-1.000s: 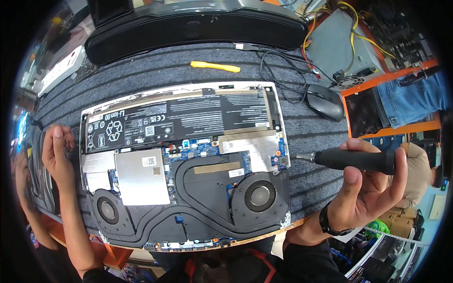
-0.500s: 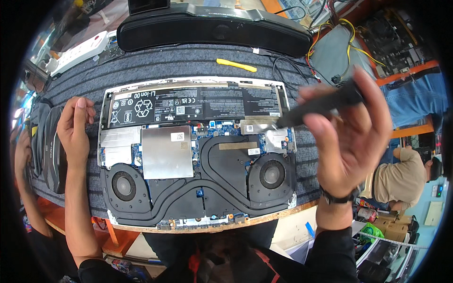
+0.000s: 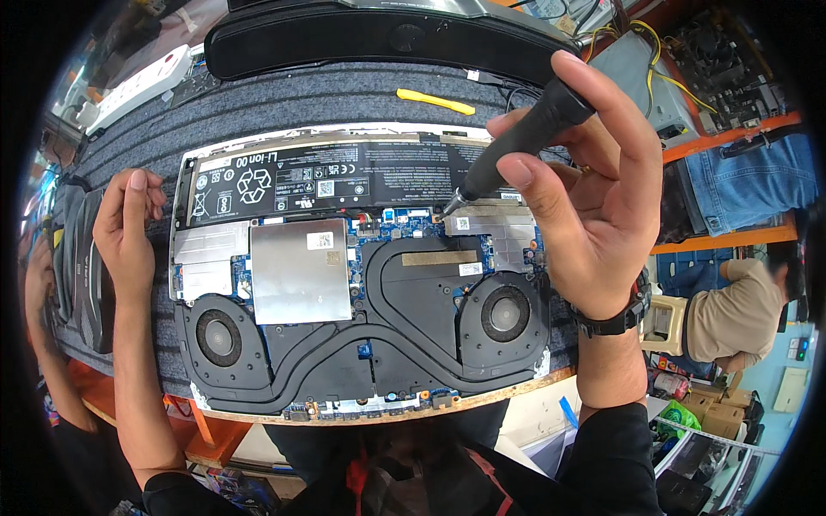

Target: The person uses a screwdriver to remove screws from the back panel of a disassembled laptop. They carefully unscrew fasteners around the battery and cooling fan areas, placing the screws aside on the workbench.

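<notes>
Head view. Right hand [image 3: 602,215]: clamped on a black screwdriver [image 3: 525,142], thumb on the near side of the handle, index finger reaching up to its butt end. The shaft slants down and to the left of this hand; its tip sits at the near edge of the black battery [image 3: 396,176], beside the blue circuit board [image 3: 404,225] (contact at the tip cannot be told from this angle). A dark watch [image 3: 611,318] is strapped on the same wrist.

Left hand [image 3: 129,215]: fingers loosely curled together, thumb lying along them. The inside of the curl is hidden, so I cannot tell whether it closes on anything.

The laptop base [image 3: 413,314], its inner parts exposed, lies between the two hands, battery on the side away from the person. Just to the right of the left hand and a little nearer the person: a silver metal plate [image 3: 297,275]. One round fan [image 3: 217,340] is on the near side of the left hand; the other fan [image 3: 505,314] is to the near left of the right hand.

Beyond the right hand and to its left, a yellow plastic tool [image 3: 436,101] lies on the striped grey mat [image 3: 284,99]. Farther beyond stands a long black speaker-like bar [image 3: 396,43]. Beyond the left hand: a white power strip [image 3: 142,86].
</notes>
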